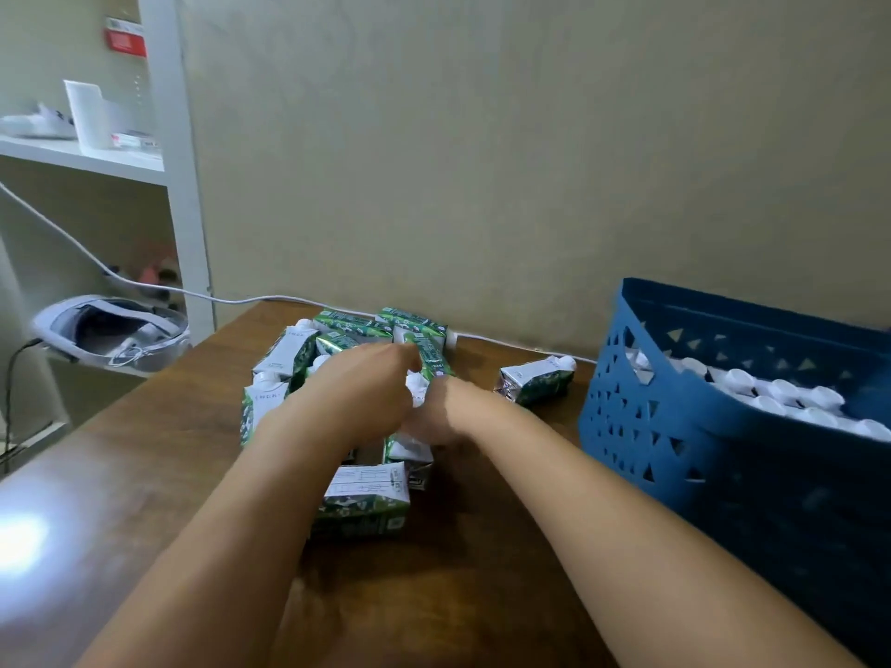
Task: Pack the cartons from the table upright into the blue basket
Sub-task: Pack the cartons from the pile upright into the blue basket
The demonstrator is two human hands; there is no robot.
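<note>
Both hands, your left hand point(371, 388) and right hand point(434, 417), reach into the carton pile point(337, 359) near the desk's point(144, 474) far edge with their grips hidden, so take each stiff, likely weighty carton by its flat sides, not its cap.

From my view, motion blur smears both hands. My left hand point(371, 392) covers the middle of the carton pile point(337, 359), so I cannot count the cartons under it. My right hand point(434, 417) sits half behind the left, and I cannot tell whether its fingers grip anything. The print on the near carton point(369, 494) is too soft to read. The basket point(675, 426) runs off the right edge, and its wall hides all but the white caps point(790, 395) inside. On the shelf point(82, 154), cut by the left edge, the small items are too blurred to name.
</note>
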